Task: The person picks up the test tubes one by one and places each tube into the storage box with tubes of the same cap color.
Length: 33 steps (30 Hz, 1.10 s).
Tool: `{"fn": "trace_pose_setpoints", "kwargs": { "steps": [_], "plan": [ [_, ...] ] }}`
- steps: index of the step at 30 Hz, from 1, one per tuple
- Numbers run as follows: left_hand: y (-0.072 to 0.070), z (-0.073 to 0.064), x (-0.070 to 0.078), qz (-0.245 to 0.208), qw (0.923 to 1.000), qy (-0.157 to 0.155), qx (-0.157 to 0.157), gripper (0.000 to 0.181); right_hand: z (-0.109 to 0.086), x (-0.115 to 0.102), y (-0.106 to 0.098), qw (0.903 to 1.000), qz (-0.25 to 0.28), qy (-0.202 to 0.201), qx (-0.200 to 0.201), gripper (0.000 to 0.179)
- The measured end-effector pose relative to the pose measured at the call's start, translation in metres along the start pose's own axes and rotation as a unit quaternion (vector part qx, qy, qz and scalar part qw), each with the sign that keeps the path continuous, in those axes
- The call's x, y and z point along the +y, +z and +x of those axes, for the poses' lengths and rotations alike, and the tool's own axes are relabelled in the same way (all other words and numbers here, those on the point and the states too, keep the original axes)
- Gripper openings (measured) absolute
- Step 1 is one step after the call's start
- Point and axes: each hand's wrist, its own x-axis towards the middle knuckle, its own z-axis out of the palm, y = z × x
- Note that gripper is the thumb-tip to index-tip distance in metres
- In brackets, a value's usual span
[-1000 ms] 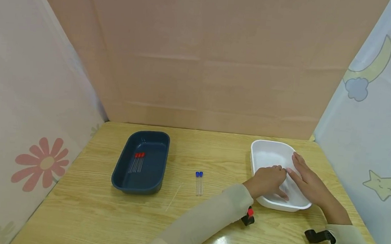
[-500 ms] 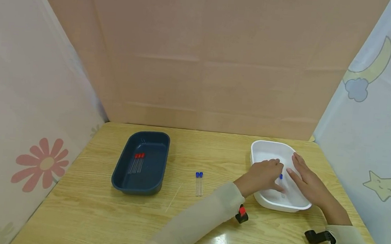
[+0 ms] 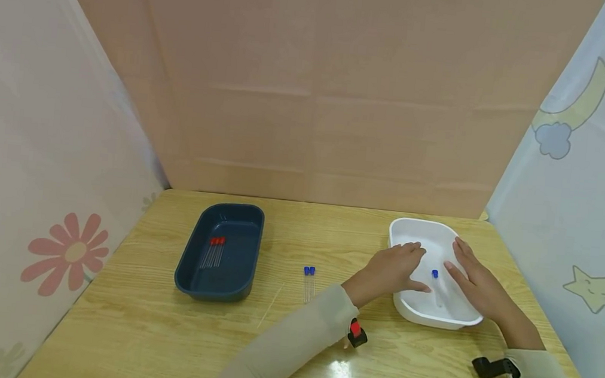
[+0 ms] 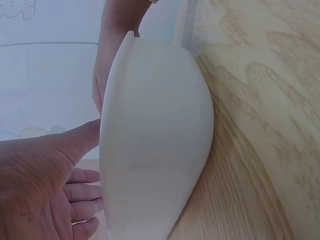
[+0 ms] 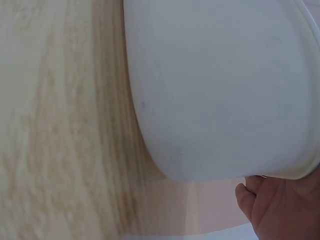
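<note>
In the head view, a clear tube with a blue cap (image 3: 435,274) lies inside the white tray (image 3: 412,312) on the right. My left hand (image 3: 389,270) hovers over that tray's left side, thumb and fingers spread, holding nothing. The left wrist view shows the same hand (image 4: 45,187) just past the tray's wall (image 4: 155,125). My right hand (image 3: 480,288) holds the tray's right rim, thumb on the inner side. Below the rim, curled fingers of the right hand (image 5: 282,207) show outside the wall in the right wrist view.
Two blue-capped clear tubes (image 3: 309,271) lie side by side mid-table. A dark blue tray (image 3: 183,274) at left contains several red-capped tubes (image 3: 216,241). A tan sheet (image 3: 311,93) closes off the back, and patterned sheets stand at both sides.
My left hand has let go of the blue-capped tube inside the white tray and drawn back to the left, uncovering it. My right hand stays at the rim.
</note>
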Motion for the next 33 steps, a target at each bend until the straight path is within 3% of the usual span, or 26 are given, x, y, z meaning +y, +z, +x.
{"fn": "trace_pose_setpoints", "kwargs": {
  "steps": [13, 25, 33],
  "plan": [
    [-0.011, -0.025, -0.009, 0.016, 0.9976, 0.032, 0.059, 0.084, -0.001, 0.000, 0.000, 1.0000, -0.001, 0.008, -0.002, 0.069],
    [-0.018, -0.044, -0.021, -0.051, 0.9964, 0.018, 0.065, 0.089, -0.001, -0.003, -0.001, 0.9999, 0.000, 0.010, -0.005, 0.068],
    [-0.022, -0.056, -0.030, -0.063, 0.9951, 0.016, 0.075, 0.093, -0.001, -0.006, -0.002, 0.9996, -0.006, 0.026, -0.013, 0.069]
  ]
}}
